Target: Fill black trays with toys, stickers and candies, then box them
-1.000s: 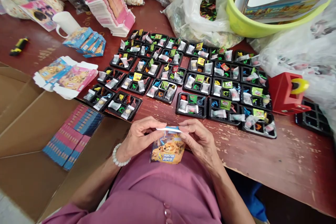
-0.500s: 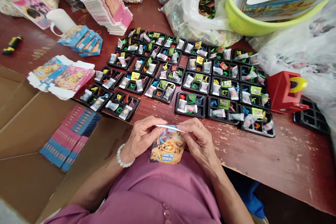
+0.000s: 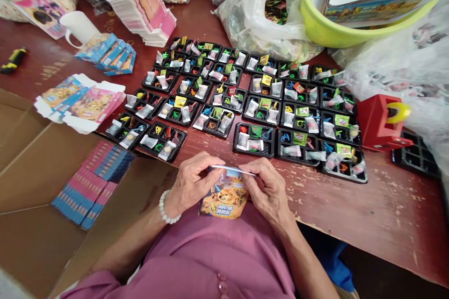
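Observation:
Between both hands, close to my body, is a small printed cardboard box (image 3: pixel 226 198) with a dog picture and yellow and blue artwork. Its white-edged top flap lies along the upper end. My left hand (image 3: pixel 192 182) pinches the box's upper left corner, thumb in front. On the opposite corner, my right hand (image 3: pixel 266 184) grips the flap and edge with thumb and fingers. Just beyond my hands, black plastic trays (image 3: pixel 254 140) stand in rows, filled with small colourful toys and wrapped pieces.
At left lie flat box blanks (image 3: pixel 93 103), blue boxes (image 3: pixel 115 53), a white mug (image 3: pixel 80 28) and a cutter (image 3: pixel 13 60). An open carton (image 3: pixel 24 173) holds packed boxes (image 3: pixel 84 191). A red tape dispenser (image 3: pixel 375 124) and a yellow-green basin (image 3: pixel 312 21) stand at right.
Both hands remain on the box with only slight shifts. The fingers have moved slightly along the top flap; the box stays in nearly the same place.

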{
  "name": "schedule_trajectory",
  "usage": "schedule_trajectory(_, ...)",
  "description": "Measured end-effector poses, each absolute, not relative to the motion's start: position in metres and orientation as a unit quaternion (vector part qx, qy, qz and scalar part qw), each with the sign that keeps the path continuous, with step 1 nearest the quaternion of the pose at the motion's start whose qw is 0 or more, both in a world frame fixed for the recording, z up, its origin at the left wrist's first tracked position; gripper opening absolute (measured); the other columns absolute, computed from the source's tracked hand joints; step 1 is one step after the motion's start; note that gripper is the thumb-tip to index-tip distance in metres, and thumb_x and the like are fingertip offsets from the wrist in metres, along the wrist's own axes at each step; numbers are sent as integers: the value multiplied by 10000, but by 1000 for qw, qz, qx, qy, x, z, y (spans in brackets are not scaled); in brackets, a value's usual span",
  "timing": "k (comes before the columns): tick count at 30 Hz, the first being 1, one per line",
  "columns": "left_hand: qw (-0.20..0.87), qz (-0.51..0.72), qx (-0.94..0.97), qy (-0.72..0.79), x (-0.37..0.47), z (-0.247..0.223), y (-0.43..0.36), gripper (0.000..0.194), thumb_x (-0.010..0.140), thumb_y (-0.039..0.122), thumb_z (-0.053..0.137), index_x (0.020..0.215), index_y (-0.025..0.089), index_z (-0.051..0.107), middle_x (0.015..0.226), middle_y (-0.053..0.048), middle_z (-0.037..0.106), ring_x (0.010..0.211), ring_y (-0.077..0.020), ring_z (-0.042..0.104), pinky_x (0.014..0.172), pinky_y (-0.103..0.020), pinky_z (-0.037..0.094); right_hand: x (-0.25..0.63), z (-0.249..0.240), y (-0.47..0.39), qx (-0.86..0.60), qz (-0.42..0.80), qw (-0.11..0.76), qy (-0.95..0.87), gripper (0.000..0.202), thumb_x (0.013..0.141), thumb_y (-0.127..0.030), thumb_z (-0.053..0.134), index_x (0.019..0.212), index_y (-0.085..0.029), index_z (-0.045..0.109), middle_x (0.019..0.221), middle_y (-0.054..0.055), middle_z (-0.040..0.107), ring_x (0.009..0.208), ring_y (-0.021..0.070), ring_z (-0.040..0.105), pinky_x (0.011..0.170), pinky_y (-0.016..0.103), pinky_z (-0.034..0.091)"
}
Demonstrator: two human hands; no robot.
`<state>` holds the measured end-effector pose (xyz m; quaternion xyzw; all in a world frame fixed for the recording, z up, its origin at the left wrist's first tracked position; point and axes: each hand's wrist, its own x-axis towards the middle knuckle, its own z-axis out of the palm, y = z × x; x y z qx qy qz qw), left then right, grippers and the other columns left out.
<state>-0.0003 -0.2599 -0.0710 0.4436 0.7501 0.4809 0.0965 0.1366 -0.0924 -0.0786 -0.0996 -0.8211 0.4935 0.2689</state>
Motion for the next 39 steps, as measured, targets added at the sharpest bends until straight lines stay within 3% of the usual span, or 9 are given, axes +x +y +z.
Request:
schedule_trajectory(5, 66, 462, 460, 755, 2, -69, -254, 118, 973, 239, 621, 977, 184, 725, 862, -31, 742, 754, -143, 684, 706, -249, 517, 136, -79, -91, -108, 481, 263, -829, 127, 974, -173, 591, 981, -244, 696, 857, 25, 677, 767, 168, 640, 668, 304, 527)
schedule_trajectory(11, 118, 488, 415, 759, 3, -65, -248, 101, 922, 165, 632, 905, 188, 730, 834, -9, 732, 726, -128, 674, 694, -232, 524, 136, -79, -91, -112, 490, 254, -826, 179, 978, -185, 593, 1040, -266, 740, 864, 35, 687, 761, 176, 645, 654, 310, 544)
schedule_trajectory(15, 115, 511, 429, 736, 2, -67, -248, 165, 928, 143, 615, 964, 192, 769, 800, -12, 709, 698, -122, 653, 651, -223, 508, 136, -82, -93, -101, 505, 272, -813, 238, 970, -143, 587, 1044, -283, 764, 845, 24, 665, 758, 168, 646, 644, 292, 549)
schedule_trajectory(18, 132, 512, 449, 720, -3, -69, -252, 205, 969, 180, 603, 1058, 198, 787, 807, -29, 712, 696, -129, 646, 640, -231, 504, 138, -87, -92, -94, 495, 279, -817, 302, 979, -114, 560, 1101, -300, 764, 920, 32, 691, 828, 174, 682, 691, 295, 582)
schedule_trajectory(24, 252, 475, 445, 717, -14, -66, -263, 279, 982, 371, 659, 1184, 210, 764, 983, -56, 737, 876, -171, 688, 803, -268, 531, 145, -91, -87, -60, 458, 245, -853, 323, 1020, -199, 573, 1284, -302, 729, 1178, 79, 738, 1060, 218, 719, 901, 357, 626)
schedule_trajectory(29, 248, 490, 400, 734, -8, -63, -264, 207, 955, 327, 680, 1053, 183, 793, 928, -52, 742, 844, -166, 689, 760, -256, 526, 147, -85, -88, -92, 522, 213, -821, 228, 1002, -268, 635, 1182, -291, 773, 1091, 66, 766, 988, 219, 736, 880, 375, 632)
schedule_trajectory(35, 321, 509, 314, 734, -1, -65, -270, 475, 909, 415, 734, 1326, 193, 685, 1045, -60, 766, 847, -173, 709, 738, -250, 567, 147, -80, -89, -104, 541, 238, -800, 176, 964, -253, 681, 1110, -271, 776, 1023, 50, 764, 924, 195, 730, 822, 331, 614)
schedule_trajectory(39, 343, 529, 295, 718, 2, -65, -273, 516, 876, 426, 774, 1310, 164, 675, 1053, -75, 786, 884, -189, 733, 769, -255, 589, 149, -74, -88, -118, 524, 231, -811, 157, 978, -304, 669, 1088, -244, 763, 991, 55, 767, 873, 199, 730, 764, 321, 604)
